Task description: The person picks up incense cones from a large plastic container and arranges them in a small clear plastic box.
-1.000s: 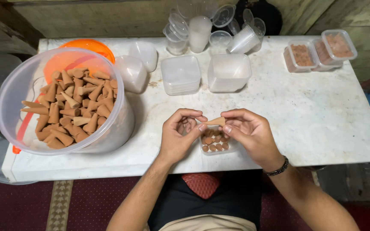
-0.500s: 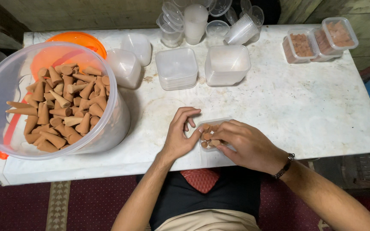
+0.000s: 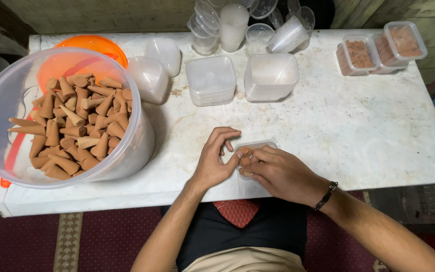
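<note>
On the white table [image 3: 358, 126], a small clear box [image 3: 261, 145] of brown cones [image 3: 245, 156] is steadied by the left hand [image 3: 215, 161]; the cones are pressed by the right hand [image 3: 278, 174].

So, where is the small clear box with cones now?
In the head view, the small clear box sits near the table's front edge, centre, between the left hand and right hand, right of the big tub.

The right hand [image 3: 278, 174] is covering most of the small clear box [image 3: 258, 146]. The stacked cups [image 3: 237, 15] are running off the top edge.
</note>
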